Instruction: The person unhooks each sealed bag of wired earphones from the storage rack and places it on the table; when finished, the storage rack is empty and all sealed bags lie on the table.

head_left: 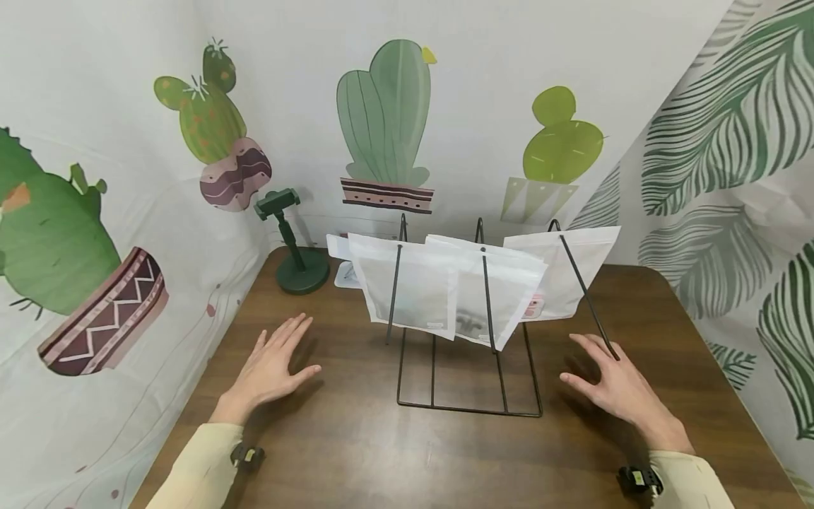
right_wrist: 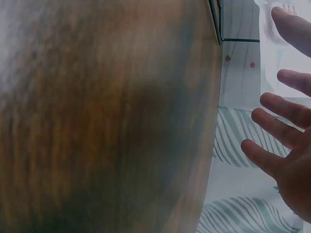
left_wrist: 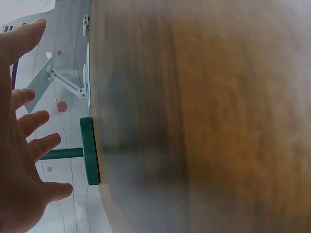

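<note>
My left hand (head_left: 273,364) hovers over the left part of the table, fingers spread and holding nothing. Its spread fingers also show in the left wrist view, near the green stand. On the other side my right hand (head_left: 626,385) hangs over the table with loose, slightly bent fingers and nothing in them. The tip of the right prong overlaps its knuckles in the head view. Between the hands stands a black wire display rack (head_left: 470,410). From its prongs hang white, partly see-through pouches: a left pouch (head_left: 403,283), a middle pouch (head_left: 509,283) and a right pouch (head_left: 566,265).
A dark green phone stand (head_left: 302,272) is at the table's back left corner. Beside it, partly behind the left pouch, is a pale folding stand (head_left: 347,276). The brown wooden table (head_left: 356,452) backs onto a cloth (head_left: 483,106) printed with cacti and leaves.
</note>
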`<state>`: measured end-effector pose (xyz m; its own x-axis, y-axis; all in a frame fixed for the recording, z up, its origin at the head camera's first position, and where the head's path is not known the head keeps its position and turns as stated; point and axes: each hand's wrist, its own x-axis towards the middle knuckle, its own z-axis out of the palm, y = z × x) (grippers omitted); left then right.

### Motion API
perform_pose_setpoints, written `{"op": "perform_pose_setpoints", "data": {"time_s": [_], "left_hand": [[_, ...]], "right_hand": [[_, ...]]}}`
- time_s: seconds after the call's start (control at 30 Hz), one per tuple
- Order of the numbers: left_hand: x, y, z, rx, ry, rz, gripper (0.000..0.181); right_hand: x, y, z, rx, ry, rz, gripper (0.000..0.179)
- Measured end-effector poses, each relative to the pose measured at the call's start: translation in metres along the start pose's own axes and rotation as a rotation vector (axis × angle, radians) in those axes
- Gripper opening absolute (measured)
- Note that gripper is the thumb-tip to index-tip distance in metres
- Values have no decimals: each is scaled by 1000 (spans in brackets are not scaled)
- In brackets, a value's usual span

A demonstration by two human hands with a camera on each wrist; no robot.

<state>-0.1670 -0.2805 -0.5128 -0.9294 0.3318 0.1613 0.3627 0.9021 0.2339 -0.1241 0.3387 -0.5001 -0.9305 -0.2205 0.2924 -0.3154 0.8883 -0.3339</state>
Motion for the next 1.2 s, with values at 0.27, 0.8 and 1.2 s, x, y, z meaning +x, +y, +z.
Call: {"op": "perform_pose_setpoints", "data": {"time_s": [0.27, 0.8, 1.2], "left_hand": [[10, 3, 2, -33, 36, 49, 94], [31, 18, 3, -207, 40, 97, 92], [48, 30, 2, -317, 25, 92, 96]], "right_hand": [[6, -5, 3, -5, -112, 43, 80], [8, -5, 17, -36, -130, -81, 89], [9, -15, 22, -47, -183, -108, 93]]}}
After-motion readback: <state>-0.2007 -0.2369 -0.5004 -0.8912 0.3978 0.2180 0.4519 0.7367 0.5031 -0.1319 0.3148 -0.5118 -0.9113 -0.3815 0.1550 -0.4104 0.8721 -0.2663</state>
